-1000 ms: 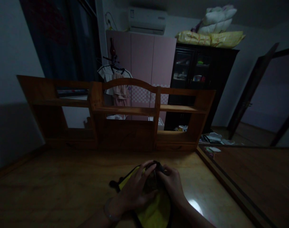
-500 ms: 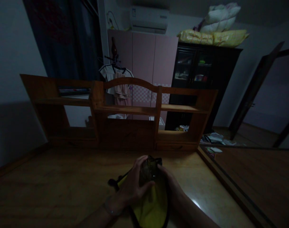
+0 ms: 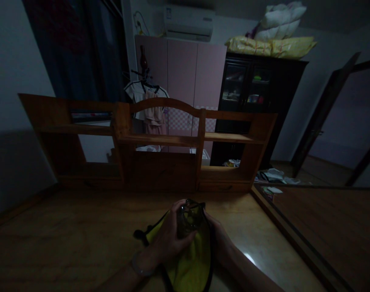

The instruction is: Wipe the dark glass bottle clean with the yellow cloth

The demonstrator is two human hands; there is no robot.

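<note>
- High behind the wooden shelf unit [image 3: 160, 140], on the wall, an air conditioner [image 3: 188, 22] carries a small label at its upper left corner; it is too small and dim to read.
- Just in front of the shelf unit, on the desk [image 3: 66, 239], lies a yellow cloth [image 3: 192, 261] with a black edge. A dark glassy object [image 3: 189, 215] sits at its far end; what the object is cannot be told in this light.
- In front of the shelf unit's middle bay, the left hand [image 3: 169, 239] wraps around the dark object, fingers curled over its top and thumb pressed across the cloth below it. A thin bracelet [image 3: 139, 265] circles the wrist.
- On the other side of the cloth, the right hand [image 3: 217, 235] rests against the black edge. Its fingers are hidden behind the cloth and the object, so whether they grip cannot be told.
- Both forearms come in from the near edge of the desk, angled toward each other.
- Behind the shelf unit, seen through its open bays, clothes [image 3: 151, 109] hang on hangers before a pink wardrobe [image 3: 181, 69].
- Right of the wardrobe stands a dark cabinet [image 3: 251, 89] with glass doors, and bundles of bedding [image 3: 270, 44] are piled on top.
- Far right of the shelf unit, a dark door [image 3: 324, 109] stands open.
</note>
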